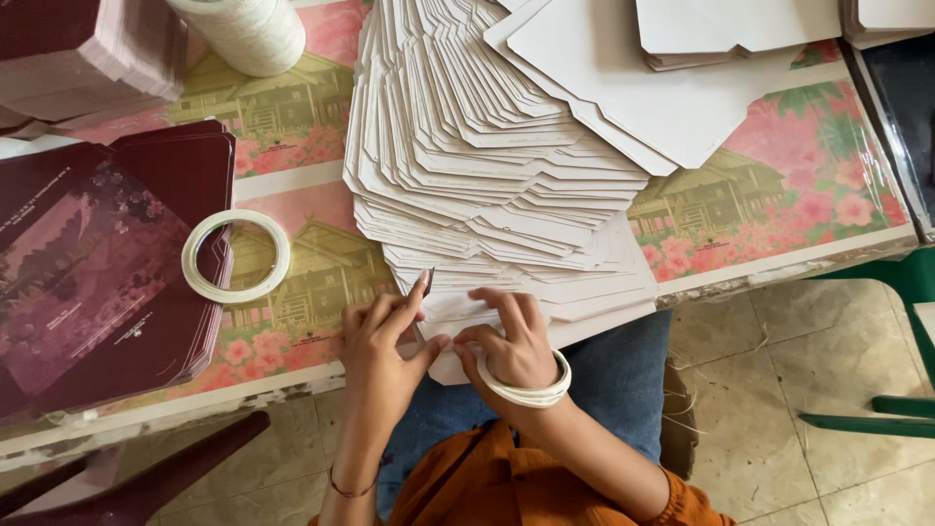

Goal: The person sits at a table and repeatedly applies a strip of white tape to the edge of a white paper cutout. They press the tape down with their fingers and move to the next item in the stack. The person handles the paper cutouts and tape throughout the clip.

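Dozens of flat white die-cut card blanks (487, 166) lie fanned on the table; the nearest one (458, 336) sits at its edge, pinched by left hand (380, 341) and right hand (511, 341). It looks light, stiff yet creasable; best gripped by its edges.

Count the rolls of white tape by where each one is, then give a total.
Flat white tape ring lying on the table: 1
White tape ring worn on the right wrist: 1
Large white roll at the table's far edge: 1
Total: 3
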